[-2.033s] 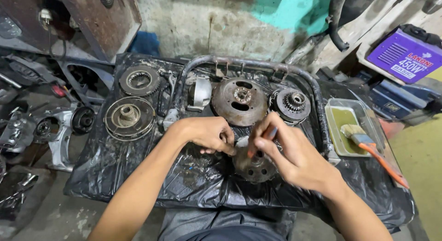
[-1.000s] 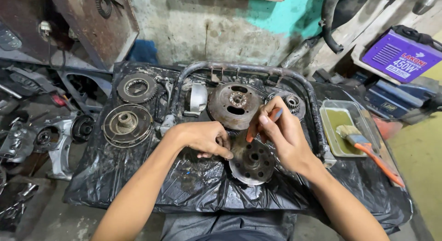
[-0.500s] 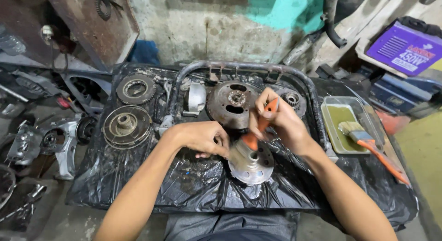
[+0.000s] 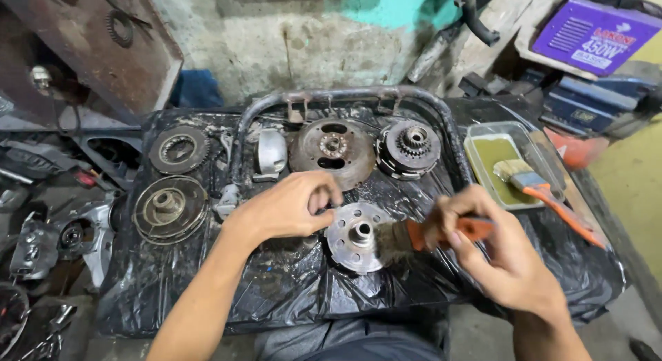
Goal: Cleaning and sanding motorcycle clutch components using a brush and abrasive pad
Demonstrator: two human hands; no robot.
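**Brushing a metal disc on the plastic-covered bench**

A black plastic sheet (image 4: pixel 207 292) is covering the bench, with a bent metal tube frame (image 4: pixel 345 95) lying across its far side. Inside the frame a rusty round plate (image 4: pixel 332 153) and a toothed hub (image 4: pixel 408 148) are resting; two pulleys (image 4: pixel 170 208) are sitting to the left. A tray of greenish liquid (image 4: pixel 498 169) is standing at the right, a spare brush (image 4: pixel 534 185) laid across it.

The left hand (image 4: pixel 286 209) is pinching the rim of a shiny metal disc (image 4: pixel 355 237), tilting it at the sheet's middle. The right hand (image 4: pixel 500 254) is closing around an orange-handled brush (image 4: pixel 414 235), bristles touching the disc.

Judging by the greasy sheet and the light pinch, the disc could slip and roll off; the nearby tray could be knocked and spill.
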